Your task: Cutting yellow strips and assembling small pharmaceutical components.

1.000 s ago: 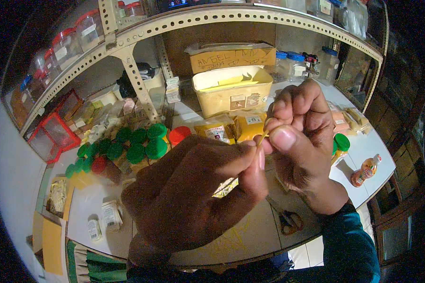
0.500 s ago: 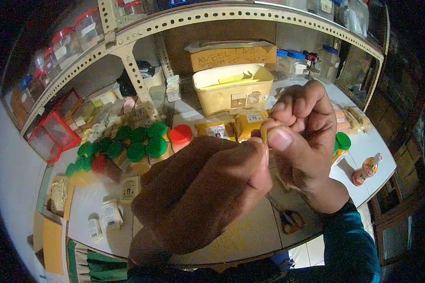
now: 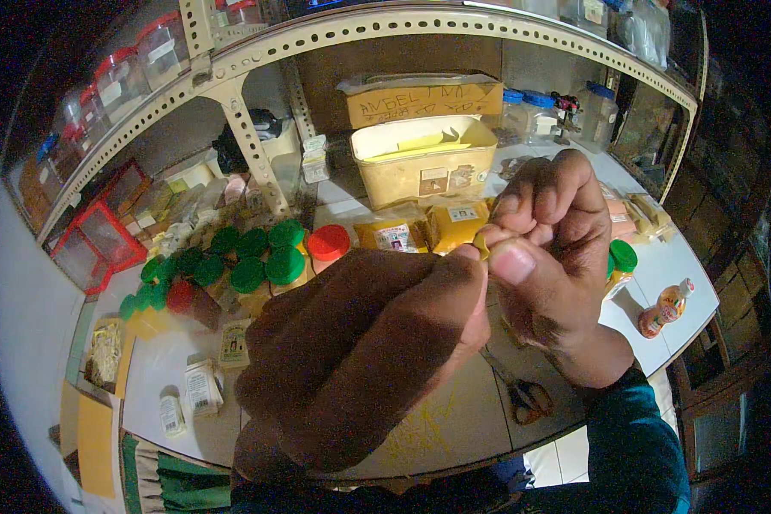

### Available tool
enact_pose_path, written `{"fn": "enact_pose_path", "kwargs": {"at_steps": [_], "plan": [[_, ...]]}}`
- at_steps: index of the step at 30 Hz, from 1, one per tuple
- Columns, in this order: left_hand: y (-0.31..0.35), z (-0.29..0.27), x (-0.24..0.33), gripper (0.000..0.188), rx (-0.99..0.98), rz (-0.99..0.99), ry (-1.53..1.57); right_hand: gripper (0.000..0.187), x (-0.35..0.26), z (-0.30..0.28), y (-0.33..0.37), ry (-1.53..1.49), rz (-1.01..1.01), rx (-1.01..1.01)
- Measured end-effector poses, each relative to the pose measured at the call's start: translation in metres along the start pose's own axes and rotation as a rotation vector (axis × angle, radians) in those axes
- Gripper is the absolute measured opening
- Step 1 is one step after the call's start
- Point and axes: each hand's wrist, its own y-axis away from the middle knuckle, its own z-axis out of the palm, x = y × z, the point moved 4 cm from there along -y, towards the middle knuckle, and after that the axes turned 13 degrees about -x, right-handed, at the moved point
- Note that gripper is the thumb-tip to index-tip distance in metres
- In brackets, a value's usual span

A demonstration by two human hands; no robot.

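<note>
Close before me, both hands meet fingertip to fingertip around a small yellow strip (image 3: 482, 246). My left hand (image 3: 360, 351) is closed, its back toward me, pinching the lower end; most of its fingers are hidden. My right hand (image 3: 561, 265) pinches the other end between thumb and forefinger, with its other fingers curled. Below them on the table lie thin yellow shreds (image 3: 415, 441) and a pair of scissors (image 3: 531, 401). Behind the hands are bags of yellow powder (image 3: 458, 225), with a cream tub (image 3: 385, 182) holding yellow sheets farther back.
Jars with green lids (image 3: 284, 265) and a red-lidded jar (image 3: 329, 243) stand left of centre. Stacks of labels (image 3: 202, 390) lie at the near left. An orange bottle (image 3: 665, 308) stands at right. A perforated metal shelf frame (image 3: 454, 27) spans the back.
The hands stay joined at the strip, with small shifts of the fingers. The strip looks slightly bent to a different angle. Nothing on the table has visibly moved.
</note>
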Motion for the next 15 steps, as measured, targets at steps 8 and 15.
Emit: {"fn": "enact_pose_path", "kwargs": {"at_steps": [8, 15], "plan": [[-0.001, 0.002, 0.000, 0.015, -0.001, 0.000, -0.011, 0.038, 0.001, 0.001, 0.001, -0.041, 0.012, 0.017], [-0.004, -0.012, -0.011, 0.018, -0.071, -0.078, -0.025, 0.037, 0.003, -0.002, 0.002, -0.005, 0.039, -0.005]]}}
